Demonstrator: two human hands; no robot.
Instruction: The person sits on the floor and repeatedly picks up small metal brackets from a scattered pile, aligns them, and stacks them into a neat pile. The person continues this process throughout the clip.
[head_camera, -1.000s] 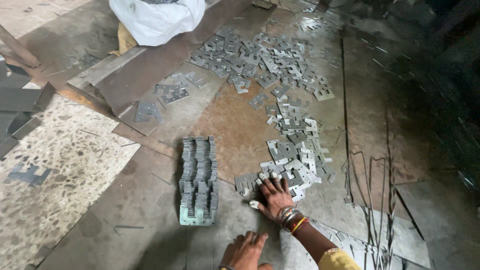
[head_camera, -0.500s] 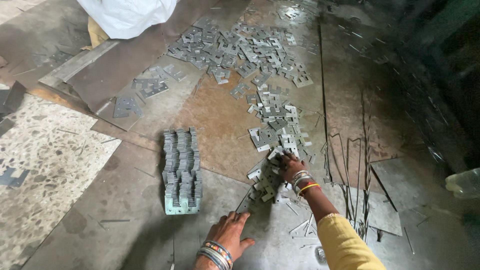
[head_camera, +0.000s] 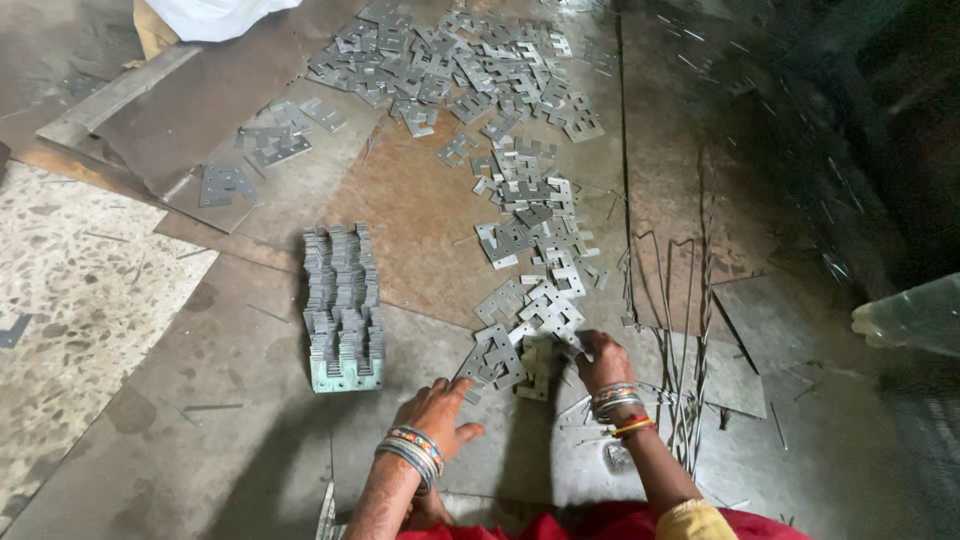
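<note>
Flat grey stamped metal plates (head_camera: 528, 318) lie scattered in a trail on the steel floor sheets. My right hand (head_camera: 598, 359) rests on the near end of this trail, fingers curled over a few plates; whether it grips one is unclear. My left hand (head_camera: 440, 412) lies flat on the floor with fingers spread, its fingertips touching the plates at the near left of the pile. Both wrists carry bangles. A neat block of stacked plates (head_camera: 343, 303) stands to the left of my left hand.
A large heap of loose plates (head_camera: 455, 65) lies farther away. Thin metal strips (head_camera: 690, 330) run along the floor on the right. A white sack (head_camera: 215, 15) sits at the top left, near the terrazzo floor (head_camera: 70, 290). A clear plastic bag (head_camera: 915, 315) lies at right.
My left hand has slid forward to the plates. My right hand has drawn back toward me along the trail. The view has shifted closer to the pile.
</note>
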